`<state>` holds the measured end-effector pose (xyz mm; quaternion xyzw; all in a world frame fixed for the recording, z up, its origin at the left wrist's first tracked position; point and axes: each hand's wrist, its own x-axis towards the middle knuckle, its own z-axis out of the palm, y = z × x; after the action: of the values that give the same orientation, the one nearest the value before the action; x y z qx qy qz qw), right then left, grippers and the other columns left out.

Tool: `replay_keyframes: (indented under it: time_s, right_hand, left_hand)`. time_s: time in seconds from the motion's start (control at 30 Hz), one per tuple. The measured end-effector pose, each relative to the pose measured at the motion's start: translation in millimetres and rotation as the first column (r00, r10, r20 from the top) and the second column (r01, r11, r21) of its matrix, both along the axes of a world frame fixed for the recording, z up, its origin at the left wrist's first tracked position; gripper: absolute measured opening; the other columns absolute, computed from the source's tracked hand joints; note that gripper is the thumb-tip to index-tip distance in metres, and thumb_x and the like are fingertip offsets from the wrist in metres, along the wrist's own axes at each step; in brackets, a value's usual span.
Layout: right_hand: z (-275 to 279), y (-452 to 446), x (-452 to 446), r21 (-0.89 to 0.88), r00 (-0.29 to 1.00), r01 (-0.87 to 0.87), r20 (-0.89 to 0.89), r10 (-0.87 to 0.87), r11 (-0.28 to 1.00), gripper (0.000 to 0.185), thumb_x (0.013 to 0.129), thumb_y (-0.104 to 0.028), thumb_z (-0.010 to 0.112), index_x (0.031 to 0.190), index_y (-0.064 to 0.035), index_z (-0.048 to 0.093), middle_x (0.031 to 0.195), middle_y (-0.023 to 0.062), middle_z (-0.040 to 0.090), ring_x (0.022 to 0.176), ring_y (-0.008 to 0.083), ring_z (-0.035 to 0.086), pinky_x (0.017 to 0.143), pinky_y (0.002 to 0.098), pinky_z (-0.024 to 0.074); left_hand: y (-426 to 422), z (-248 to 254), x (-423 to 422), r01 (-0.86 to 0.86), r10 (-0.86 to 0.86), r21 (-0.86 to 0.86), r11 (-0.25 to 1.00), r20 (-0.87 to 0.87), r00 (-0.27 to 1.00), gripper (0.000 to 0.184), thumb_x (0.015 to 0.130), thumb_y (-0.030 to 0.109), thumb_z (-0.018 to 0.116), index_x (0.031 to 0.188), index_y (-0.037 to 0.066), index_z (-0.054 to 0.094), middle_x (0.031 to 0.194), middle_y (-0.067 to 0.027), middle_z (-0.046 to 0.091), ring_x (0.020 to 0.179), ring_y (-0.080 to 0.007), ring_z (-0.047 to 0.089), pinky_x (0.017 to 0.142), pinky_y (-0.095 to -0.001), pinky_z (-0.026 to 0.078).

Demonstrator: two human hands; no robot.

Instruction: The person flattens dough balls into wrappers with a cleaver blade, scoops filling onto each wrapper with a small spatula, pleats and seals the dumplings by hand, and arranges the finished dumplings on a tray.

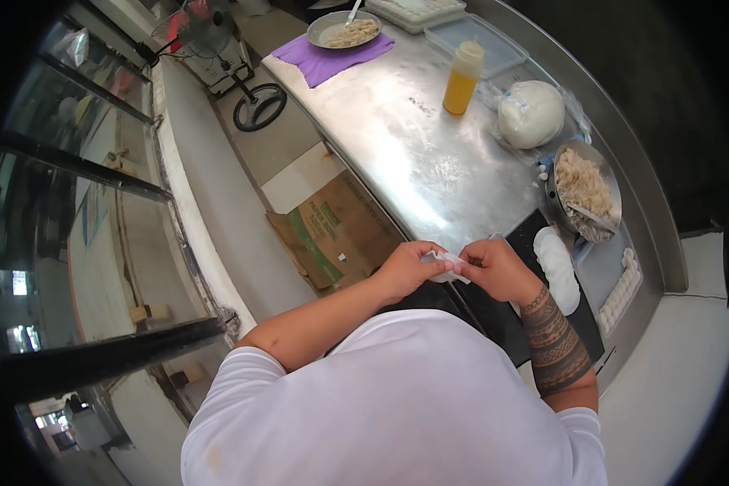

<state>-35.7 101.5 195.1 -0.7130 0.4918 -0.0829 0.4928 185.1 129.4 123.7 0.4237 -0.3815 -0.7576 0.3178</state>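
Note:
Close in front of my chest, my left hand (pixel 407 270) and my right hand (pixel 498 269) pinch a thin white dumpling wrapper (pixel 449 276) between their fingertips. Whether filling lies inside it, I cannot tell. Just right of my right hand, a row of overlapping round white wrappers (pixel 556 271) lies on a black board (pixel 530 235). Beyond them stands a metal bowl (pixel 552 194) of pale filling (pixel 583 180) with a utensil resting in it. A clear tray (pixel 589 279) at the right holds a row of shaped dumplings (pixel 621 293).
On the steel table (pixel 381 138) stand a squeeze bottle (pixel 462 78) of yellow liquid and a plastic-wrapped dough ball (pixel 531 115). Farther back are a plate (pixel 320 32) on a purple cloth (pixel 336 65) and lidded containers (pixel 417 10). A cardboard box (pixel 340 231) and a fan (pixel 206 32) are at the left.

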Motion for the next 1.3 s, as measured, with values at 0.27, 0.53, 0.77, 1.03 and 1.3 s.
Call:
replay_keyframes:
  time_s: [0.27, 0.53, 0.77, 1.03, 1.3]
  right_hand:
    - [-28, 30, -33, -0.164, 0.939, 0.124, 0.338, -0.062, 0.979, 0.069, 0.085, -0.028, 0.087, 0.142, -0.0018, 0.059, 0.122, 0.0082, 0.068, 0.097, 0.0189, 0.064, 0.085, 0.0347, 0.0543]
    - [-63, 44, -52, 0.220, 0.810, 0.221, 0.501, -0.305, 0.950, 0.019, 0.096, -0.016, 0.075, 0.103, 0.0009, 0.071, 0.090, -0.0019, 0.068, 0.084, 0.0061, 0.059, 0.076, 0.0247, 0.0492]
    - [-54, 64, -85, 0.082, 0.876, 0.236, 0.413, -0.249, 0.968, 0.024, 0.096, -0.019, 0.076, 0.110, 0.0008, 0.070, 0.094, -0.0011, 0.068, 0.089, 0.0081, 0.060, 0.080, 0.0259, 0.0503]
    - [-56, 75, -106, 0.238, 0.696, 0.257, 0.627, -0.350, 0.937, 0.037, 0.096, -0.016, 0.076, 0.127, -0.0009, 0.064, 0.112, 0.0035, 0.067, 0.107, 0.0131, 0.061, 0.097, 0.0299, 0.0506]
    - [-51, 65, -114, 0.147, 0.712, 0.495, 0.496, -0.497, 0.856, 0.011, 0.099, -0.011, 0.070, 0.098, -0.0004, 0.069, 0.088, -0.0010, 0.068, 0.083, 0.0078, 0.059, 0.074, 0.0266, 0.0489]
  left_hand:
    - [25, 17, -18, -0.062, 0.107, -0.227, 0.972, 0.192, 0.976, 0.021, 0.096, 0.019, 0.077, 0.106, 0.001, 0.076, 0.098, -0.0030, 0.073, 0.090, -0.0091, 0.064, 0.083, -0.0273, 0.052]
    - [39, 36, -40, 0.071, 0.042, -0.288, 0.955, 0.369, 0.928, 0.029, 0.099, 0.015, 0.072, 0.125, 0.003, 0.066, 0.109, -0.0050, 0.071, 0.100, -0.0128, 0.064, 0.089, -0.0297, 0.053]
    - [51, 28, -75, -0.027, 0.156, -0.365, 0.931, 0.329, 0.932, 0.037, 0.096, 0.008, 0.074, 0.131, 0.007, 0.063, 0.114, -0.0098, 0.071, 0.102, -0.0147, 0.067, 0.091, -0.0305, 0.054]
    - [27, 56, -92, 0.535, -0.086, -0.613, 0.581, 0.608, 0.789, 0.053, 0.092, 0.003, 0.072, 0.142, 0.014, 0.058, 0.115, -0.0132, 0.074, 0.091, -0.0343, 0.073, 0.081, -0.0400, 0.058]
    - [-19, 68, -104, 0.623, -0.168, -0.546, 0.560, 0.662, 0.731, 0.056, 0.092, 0.009, 0.073, 0.145, 0.015, 0.055, 0.109, -0.0167, 0.074, 0.090, -0.0370, 0.072, 0.079, -0.0440, 0.057]
